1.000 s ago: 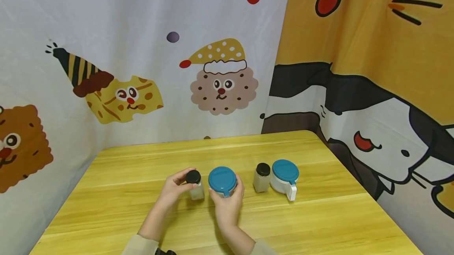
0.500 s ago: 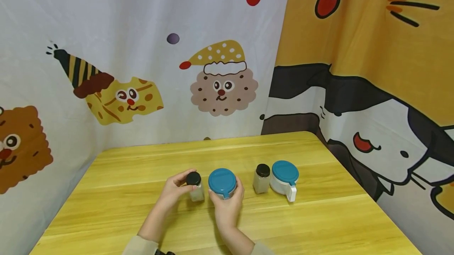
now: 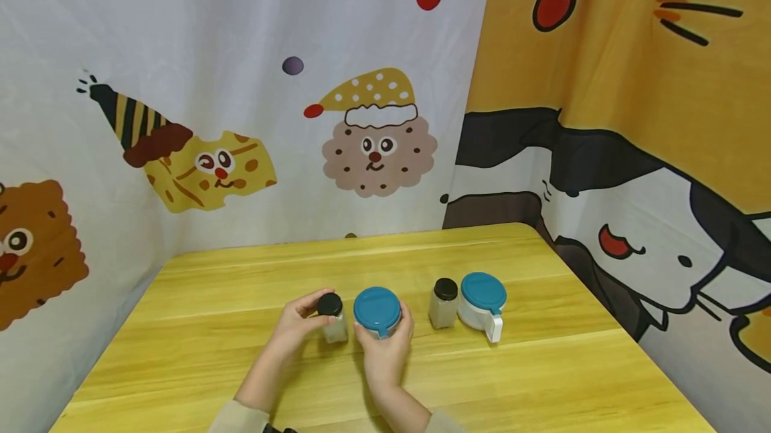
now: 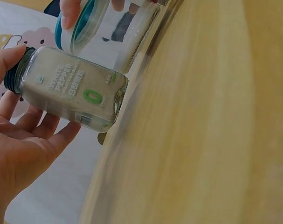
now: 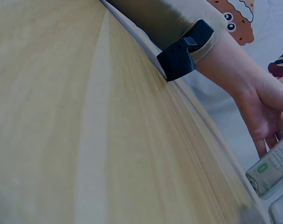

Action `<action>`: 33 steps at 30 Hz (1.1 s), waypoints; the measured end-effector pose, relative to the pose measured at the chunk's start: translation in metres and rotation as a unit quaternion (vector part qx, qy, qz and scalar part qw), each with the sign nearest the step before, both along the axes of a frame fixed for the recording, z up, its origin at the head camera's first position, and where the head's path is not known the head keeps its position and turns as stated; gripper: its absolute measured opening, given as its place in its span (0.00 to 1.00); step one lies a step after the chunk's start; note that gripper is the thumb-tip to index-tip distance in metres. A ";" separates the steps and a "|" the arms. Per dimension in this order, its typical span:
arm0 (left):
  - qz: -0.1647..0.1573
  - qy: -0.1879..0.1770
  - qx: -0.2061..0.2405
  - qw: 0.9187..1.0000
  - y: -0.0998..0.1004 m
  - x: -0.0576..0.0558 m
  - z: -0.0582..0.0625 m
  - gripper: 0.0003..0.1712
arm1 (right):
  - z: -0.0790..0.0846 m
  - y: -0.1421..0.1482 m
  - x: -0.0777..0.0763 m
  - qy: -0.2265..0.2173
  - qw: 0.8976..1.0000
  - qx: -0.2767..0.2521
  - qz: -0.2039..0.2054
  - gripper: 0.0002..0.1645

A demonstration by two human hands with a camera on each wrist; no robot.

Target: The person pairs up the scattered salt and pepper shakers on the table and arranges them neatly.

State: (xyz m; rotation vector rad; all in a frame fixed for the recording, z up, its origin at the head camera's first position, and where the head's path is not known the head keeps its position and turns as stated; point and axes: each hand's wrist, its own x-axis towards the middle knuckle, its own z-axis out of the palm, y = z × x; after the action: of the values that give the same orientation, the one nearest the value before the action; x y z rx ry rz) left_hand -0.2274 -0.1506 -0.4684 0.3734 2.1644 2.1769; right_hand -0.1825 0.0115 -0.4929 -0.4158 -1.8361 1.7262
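Observation:
My left hand (image 3: 295, 322) holds a white pepper jar (image 4: 71, 86) by its black cap, thumb and fingers around the cap. The jar is square-sided clear glass with pale powder inside, and "WHITE PEPPER" reads on its label. Just to its right, my right hand (image 3: 385, 359) grips a round jar with a blue lid (image 3: 377, 309), thumb on the left side and fingers around the right. The palm and fingers hide much of that jar's body. The left wrist view shows the blue lid (image 4: 87, 21) with fingertips on it. In the right wrist view, the pepper jar (image 5: 272, 168) appears beside the left hand (image 5: 262, 114).
A second black-capped jar of pale powder (image 3: 444, 309) stands to the right on the wooden table (image 3: 241, 272). Close beside it is a white-handled pot with a blue lid (image 3: 484, 291). A cartoon-printed curtain (image 3: 235, 51) hangs behind the table.

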 end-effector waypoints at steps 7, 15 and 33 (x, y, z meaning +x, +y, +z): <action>0.001 -0.006 0.001 1.000 -0.001 0.000 -0.001 0.32 | -0.002 -0.001 -0.001 -0.003 1.000 -0.002 -0.002 0.56; 0.006 -0.006 -0.001 1.000 -0.001 -0.001 -0.003 0.31 | -0.003 -0.002 -0.002 -0.004 1.000 0.000 -0.005 0.56; 0.000 -0.007 0.003 1.000 -0.002 -0.001 -0.003 0.31 | -0.007 -0.006 -0.005 0.006 0.999 0.024 -0.023 0.56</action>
State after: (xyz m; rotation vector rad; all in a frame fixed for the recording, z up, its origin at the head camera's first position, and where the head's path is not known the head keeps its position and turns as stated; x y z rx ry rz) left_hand -0.2287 -0.1530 -0.4718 0.3572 2.1510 2.1785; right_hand -0.1878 0.0051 -0.4999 -0.4250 -1.8411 1.6479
